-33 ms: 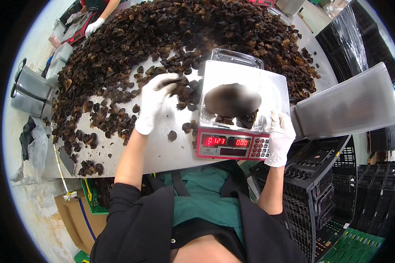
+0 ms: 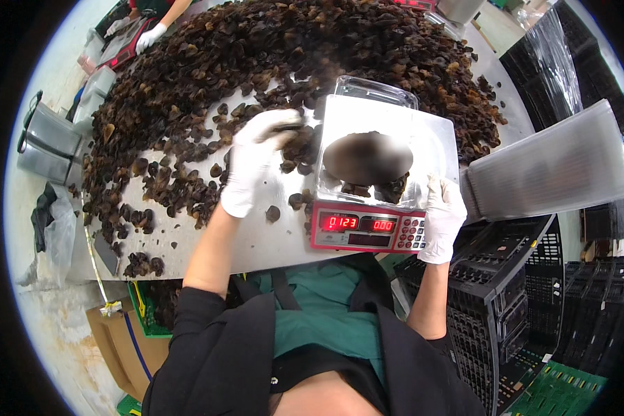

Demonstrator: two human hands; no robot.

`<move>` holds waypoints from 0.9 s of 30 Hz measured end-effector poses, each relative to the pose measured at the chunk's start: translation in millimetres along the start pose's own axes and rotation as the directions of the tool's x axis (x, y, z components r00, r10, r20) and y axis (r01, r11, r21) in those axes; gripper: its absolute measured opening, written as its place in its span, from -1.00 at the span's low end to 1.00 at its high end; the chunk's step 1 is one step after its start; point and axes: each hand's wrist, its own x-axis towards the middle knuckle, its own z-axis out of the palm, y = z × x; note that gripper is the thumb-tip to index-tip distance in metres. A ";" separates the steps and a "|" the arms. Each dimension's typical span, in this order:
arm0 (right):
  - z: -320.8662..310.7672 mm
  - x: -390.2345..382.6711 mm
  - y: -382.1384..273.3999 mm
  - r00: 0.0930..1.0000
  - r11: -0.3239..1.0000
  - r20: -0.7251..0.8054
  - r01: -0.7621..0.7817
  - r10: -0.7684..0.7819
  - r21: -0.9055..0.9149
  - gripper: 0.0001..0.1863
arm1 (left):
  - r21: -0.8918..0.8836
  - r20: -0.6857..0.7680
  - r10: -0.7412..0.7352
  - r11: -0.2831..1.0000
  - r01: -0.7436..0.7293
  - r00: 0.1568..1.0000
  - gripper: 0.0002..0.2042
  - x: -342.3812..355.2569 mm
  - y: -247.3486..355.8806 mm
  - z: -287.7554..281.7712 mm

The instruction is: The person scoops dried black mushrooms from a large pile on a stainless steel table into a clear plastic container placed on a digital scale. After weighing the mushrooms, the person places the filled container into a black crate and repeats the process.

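Observation:
My left hand (image 2: 253, 156), in a white glove, pinches a dark piece of wood ear mushroom (image 2: 288, 127) just left of the weighing scale. Motion blurs the fingertips and the piece. The red-and-silver scale (image 2: 357, 239) carries a clear plastic tray (image 2: 333, 191) on its metal plate. Wood ear pieces (image 2: 395, 191) lie in the tray, largely covered by a smeared oval patch. At the plate's right edge my gloved right hand (image 2: 444, 218) grips the scale, thumb on top and fingers curled at the side.
A large heap of wood ear mushrooms (image 2: 256, 41) covers the far table, with loose pieces nearer. Another clear tray (image 2: 374, 89) sits behind the scale. Stacked clear trays (image 2: 548, 163) and black crates (image 2: 478, 298) stand right. A co-worker's gloved hand (image 2: 150, 38) is far left.
My left hand has shifted slightly right and away from me, toward the scale, with the dark piece in its fingers. My right hand stays where it was.

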 end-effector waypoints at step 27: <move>-5.9 -5.1 -5.0 1.000 0.999 0.004 -0.009 0.008 0.037 -0.83 | 0.778 0.306 0.152 0.529 -0.339 0.940 -0.78 -136.4 -80.7 -41.5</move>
